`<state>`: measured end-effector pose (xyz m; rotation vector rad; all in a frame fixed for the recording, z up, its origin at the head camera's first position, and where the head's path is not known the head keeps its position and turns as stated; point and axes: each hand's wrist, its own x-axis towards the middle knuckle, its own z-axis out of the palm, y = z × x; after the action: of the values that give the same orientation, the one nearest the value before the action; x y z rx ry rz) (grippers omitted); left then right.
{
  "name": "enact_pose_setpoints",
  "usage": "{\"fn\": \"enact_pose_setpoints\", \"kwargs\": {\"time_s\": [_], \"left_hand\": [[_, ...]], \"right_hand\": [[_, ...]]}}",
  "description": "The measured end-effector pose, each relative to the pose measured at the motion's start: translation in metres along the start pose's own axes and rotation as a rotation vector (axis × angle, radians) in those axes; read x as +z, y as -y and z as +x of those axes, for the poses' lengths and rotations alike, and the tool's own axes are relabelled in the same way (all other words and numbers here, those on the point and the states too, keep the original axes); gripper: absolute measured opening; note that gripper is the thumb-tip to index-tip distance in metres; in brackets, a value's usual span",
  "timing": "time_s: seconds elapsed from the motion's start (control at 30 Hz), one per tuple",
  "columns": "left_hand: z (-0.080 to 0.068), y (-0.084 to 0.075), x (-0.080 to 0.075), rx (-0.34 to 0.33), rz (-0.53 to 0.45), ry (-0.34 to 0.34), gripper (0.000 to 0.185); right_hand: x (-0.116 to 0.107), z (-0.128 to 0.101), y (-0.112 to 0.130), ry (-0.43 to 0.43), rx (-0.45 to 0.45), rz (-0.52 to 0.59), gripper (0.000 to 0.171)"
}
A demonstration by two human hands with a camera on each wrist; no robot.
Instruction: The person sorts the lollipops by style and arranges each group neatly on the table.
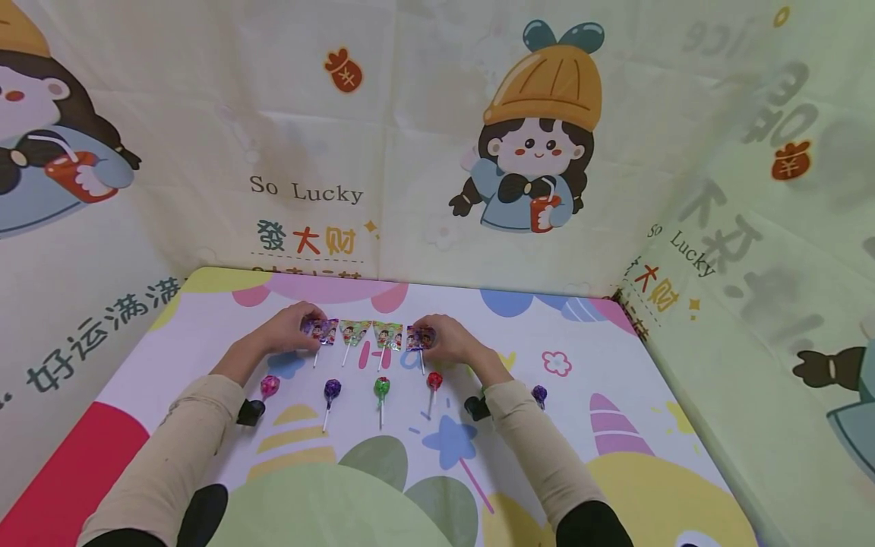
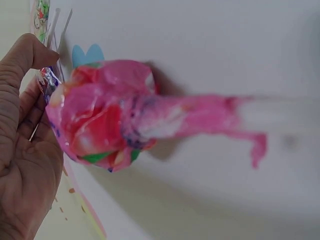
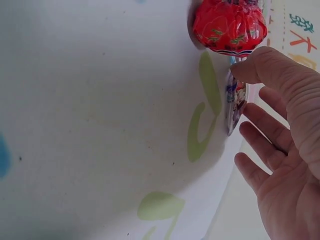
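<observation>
Left hand [image 1: 290, 330] grip pinches leftmost flat lollipop [image 1: 321, 331] on the cartoon-print table [image 1: 615, 395]. Between the grips: two more flat ones. Right hand [image 1: 444, 338] grip pinches the rightmost [image 1: 418, 339]. Round lollipops [image 1: 381, 389] lie nearer the person. Printed cloth walls [image 1: 410, 114] behind.

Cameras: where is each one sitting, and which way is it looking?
Head view: sits on the person's head, looks forward and down at the table; shows both sleeves, the left hand and right hand on the flat lollipops.
Left wrist view: sits low by the left hand, looks along the mat at the pink lollipop; shows palm and fingers.
Right wrist view: sits low by the right hand, looks at the red lollipop; shows that hand.
Shared: head and right wrist views both show the red lollipop.
</observation>
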<state>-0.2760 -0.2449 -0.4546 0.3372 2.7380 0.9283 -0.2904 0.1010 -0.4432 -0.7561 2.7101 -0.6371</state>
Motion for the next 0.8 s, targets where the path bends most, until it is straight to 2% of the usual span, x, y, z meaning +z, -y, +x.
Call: {"fn": "enact_pose_setpoints", "kwargs": {"time_s": [0.5, 0.8], "left_hand": [[0.000, 0.001, 0.001, -0.001, 0.002, -0.006, 0.055], [0.001, 0.000, 0.000, -0.001, -0.006, -0.003, 0.056]], "right_hand": [[-0.008, -0.019, 0.002, -0.070, -0.070, -0.020, 0.060], [-0.011, -0.040, 0.002, -0.104, -0.073, 0.042, 0.059]]}}
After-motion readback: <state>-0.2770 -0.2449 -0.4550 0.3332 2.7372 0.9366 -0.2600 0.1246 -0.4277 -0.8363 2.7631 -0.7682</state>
